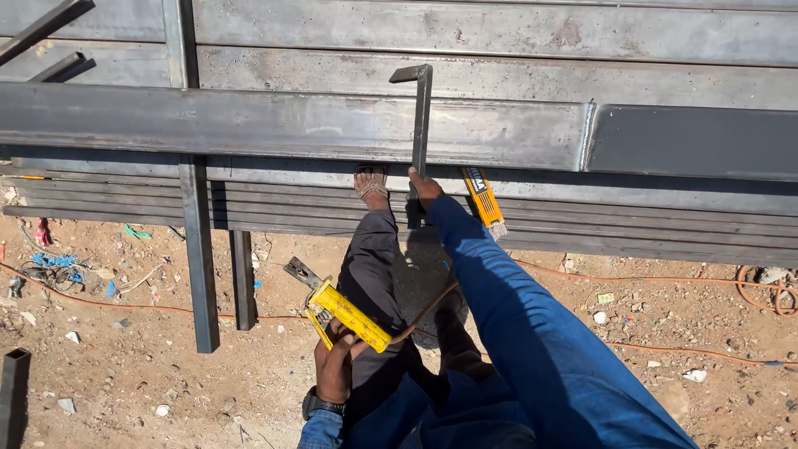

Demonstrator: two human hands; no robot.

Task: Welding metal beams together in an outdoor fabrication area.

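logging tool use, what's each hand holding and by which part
Left hand grips the yellow electrode holder by its handle end. Right hand holds the steel angle piece at its lower end.

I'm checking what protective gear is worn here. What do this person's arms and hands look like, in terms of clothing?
Both arms are in long blue sleeves. The right sleeve reaches the wrist. The left hand and right hand are bare, with no gloves. A dark wristwatch sits on the left wrist, just above the blue cuff.
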